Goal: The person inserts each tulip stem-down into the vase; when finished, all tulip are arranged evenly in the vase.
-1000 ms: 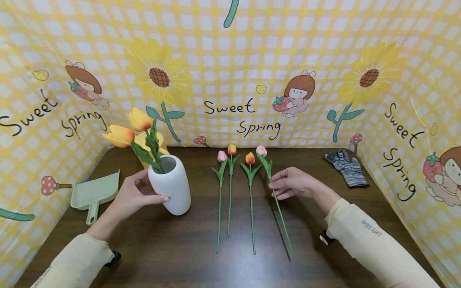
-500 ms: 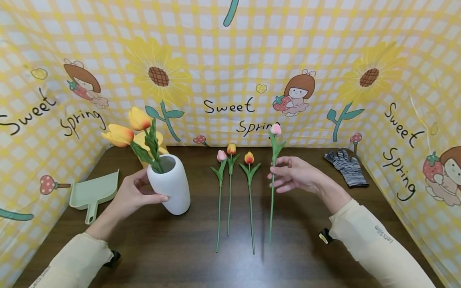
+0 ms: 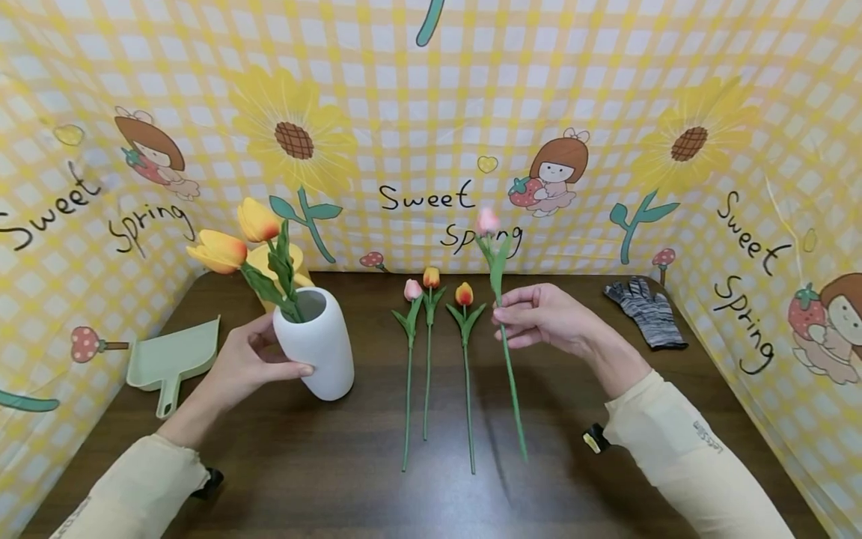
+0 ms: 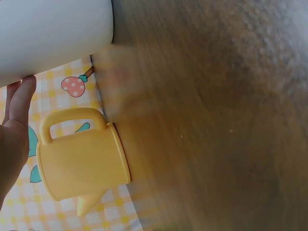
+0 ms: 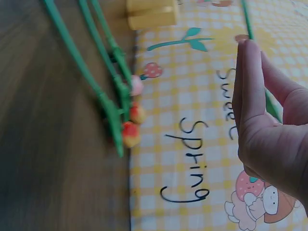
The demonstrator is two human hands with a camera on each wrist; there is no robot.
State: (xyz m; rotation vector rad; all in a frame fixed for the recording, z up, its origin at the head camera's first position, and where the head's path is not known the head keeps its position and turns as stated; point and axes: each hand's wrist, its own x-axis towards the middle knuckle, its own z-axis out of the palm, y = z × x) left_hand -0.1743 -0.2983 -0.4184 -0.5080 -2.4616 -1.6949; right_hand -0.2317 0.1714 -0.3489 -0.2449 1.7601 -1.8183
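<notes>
Gripping white vase (image 3: 325,358) (yellow tulips (image 3: 259,219) inside) with left hand (image 3: 248,365)
Pinching pink tulip (image 3: 498,269), vase's three o'clock, with right hand (image 3: 547,318)

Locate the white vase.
In the head view, the white vase is left of centre, held in the left hand, in front of the yellow watering can and left of the three tulips lying on the table.

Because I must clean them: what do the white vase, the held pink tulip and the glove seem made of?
White vase: probably ceramic, possibly plastic; smooth, matte, softly shaded without sharp glare.
Held pink tulip: perhaps plastic, its stem evenly green; blur hides the petals' finish.
Glove: likely knitted yarn; matte, mottled black and grey.
</notes>
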